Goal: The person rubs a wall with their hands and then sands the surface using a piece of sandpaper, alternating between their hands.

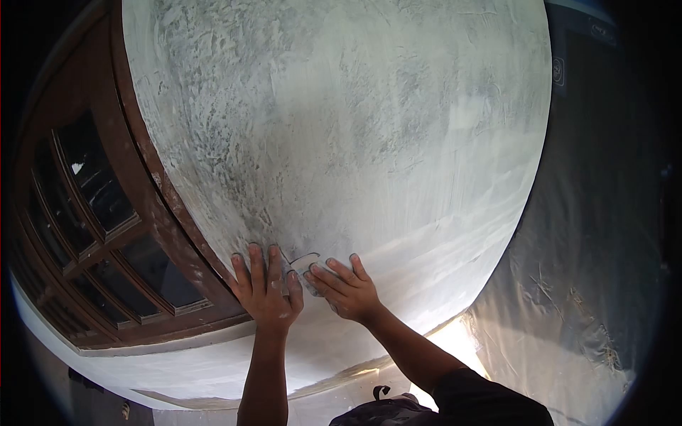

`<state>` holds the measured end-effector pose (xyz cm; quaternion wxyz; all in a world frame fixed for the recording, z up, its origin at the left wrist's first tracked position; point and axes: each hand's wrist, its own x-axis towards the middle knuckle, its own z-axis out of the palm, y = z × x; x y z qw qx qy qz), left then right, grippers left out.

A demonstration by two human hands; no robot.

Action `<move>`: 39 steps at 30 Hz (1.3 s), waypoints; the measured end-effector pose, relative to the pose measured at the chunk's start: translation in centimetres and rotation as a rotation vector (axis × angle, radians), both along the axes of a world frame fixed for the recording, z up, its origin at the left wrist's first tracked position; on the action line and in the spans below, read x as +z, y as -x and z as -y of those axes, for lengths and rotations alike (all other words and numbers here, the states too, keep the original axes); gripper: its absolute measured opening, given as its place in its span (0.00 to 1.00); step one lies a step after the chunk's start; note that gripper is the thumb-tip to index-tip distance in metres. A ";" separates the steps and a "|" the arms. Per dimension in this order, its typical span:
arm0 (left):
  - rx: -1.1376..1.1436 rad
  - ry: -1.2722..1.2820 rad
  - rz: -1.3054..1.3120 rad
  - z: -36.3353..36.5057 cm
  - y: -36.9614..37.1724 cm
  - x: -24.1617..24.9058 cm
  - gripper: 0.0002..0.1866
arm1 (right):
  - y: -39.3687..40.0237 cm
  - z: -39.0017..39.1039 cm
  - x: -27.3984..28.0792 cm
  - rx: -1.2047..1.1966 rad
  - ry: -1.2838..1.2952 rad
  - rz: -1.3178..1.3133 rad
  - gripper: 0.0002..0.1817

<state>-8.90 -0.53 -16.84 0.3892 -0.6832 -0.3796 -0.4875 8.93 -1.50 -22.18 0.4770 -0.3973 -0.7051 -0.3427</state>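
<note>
Upright in front of me is a wall [341, 142] coated in whitish plaster with rough grey patches. My left hand [268, 295] lies flat against its lower part with the fingers spread, close to the door frame; plaster dust whitens the fingertips. Beside it, my right hand [348, 290] presses a small thin sheet of sandpaper [305, 262] to the wall under its fingers. One edge of that sheet is dark and curls away from the surface; the rest is hidden by the fingers. My left thumb is near the sheet's lower left side.
A brown wooden door or window frame [170, 213] with glass panes stands on the left, against the plaster edge. On the right hangs grey plastic sheeting [568, 248], wrinkled near the bottom. Smooth white wall [213, 373] continues below the wooden frame.
</note>
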 end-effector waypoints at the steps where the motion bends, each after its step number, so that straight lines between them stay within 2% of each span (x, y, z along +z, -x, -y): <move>1: 0.001 0.000 0.000 -0.1 0.0 0.1 0.25 | -0.9 -0.2 1.0 -0.021 -0.027 0.033 0.26; 3: -0.006 -0.001 0.002 0.1 -0.1 0.1 0.25 | -3.7 -0.6 6.0 -0.047 -0.010 -0.179 0.27; 5: -0.012 -0.011 0.009 0.0 -0.2 0.0 0.25 | -5.9 -1.9 9.9 -0.098 -0.131 -0.425 0.30; 7: -0.017 -0.024 0.012 0.1 -0.1 0.2 0.25 | -5.1 -2.1 9.6 -0.101 -0.145 -0.494 0.30; 9: 0.038 -0.026 -0.056 0.5 -0.2 0.6 0.26 | -2.0 -0.6 5.0 -0.013 -0.031 -0.332 0.27; 11: 0.041 -0.026 -0.057 0.3 -0.2 0.5 0.26 | 1.0 -0.1 -2.1 0.044 0.000 -0.084 0.25; 13: 0.053 -0.023 -0.058 0.4 0.0 0.4 0.26 | 0.3 0.1 -1.9 0.024 -0.014 -0.033 0.25; 15: 0.034 -0.036 -0.062 0.3 0.0 0.5 0.26 | -1.8 -0.2 0.6 -0.034 -0.018 -0.018 0.25; 17: 0.043 -0.028 -0.063 0.4 0.0 0.4 0.26 | -4.6 -1.1 6.0 -0.027 -0.053 -0.282 0.29; 19: 0.057 -0.024 -0.059 0.4 0.0 0.4 0.26 | -5.9 -1.9 9.9 -0.034 -0.133 -0.531 0.27; 21: 0.031 -0.049 -0.050 0.2 -0.1 0.4 0.26 | -4.1 -2.0 8.6 -0.034 -0.159 -0.522 0.29; 23: 0.033 -0.044 -0.053 0.2 -0.1 0.4 0.26 | -0.7 -1.0 2.6 -0.030 0.005 -0.309 0.27; 25: 0.038 -0.037 -0.058 0.3 0.1 0.3 0.26 | 1.3 -0.2 -2.2 0.007 -0.018 -0.024 0.23; 27: 0.043 -0.050 -0.068 0.1 0.2 0.3 0.26 | -0.7 -0.2 -0.4 0.035 -0.056 0.055 0.24; 29: 0.039 -0.053 -0.064 0.1 0.1 0.3 0.26 | -3.6 -0.7 3.6 -0.011 -0.028 -0.090 0.27; 31: 0.038 -0.062 -0.052 -0.1 -0.1 0.1 0.26 | -6.5 -2.1 8.1 -0.054 -0.143 -0.376 0.29; 34: 0.003 -0.021 0.015 -0.2 -0.1 -0.2 0.24 | -5.4 -2.4 8.0 -0.067 -0.161 -0.487 0.31; 36: -0.007 -0.025 0.018 -0.2 -0.2 -0.2 0.24 | -1.5 -0.8 2.4 -0.018 0.019 -0.274 0.28; 37: -0.009 -0.024 0.018 -0.2 -0.1 -0.2 0.24 | 0.4 -0.3 -0.8 0.035 0.017 -0.120 0.25; 38: -0.009 -0.012 0.012 -0.2 0.0 -0.2 0.24 | 1.4 0.7 -1.6 0.042 0.032 0.009 0.24; 39: -0.008 -0.001 0.006 -0.1 0.1 -0.2 0.24 | 1.1 0.5 -1.8 0.042 0.033 0.007 0.24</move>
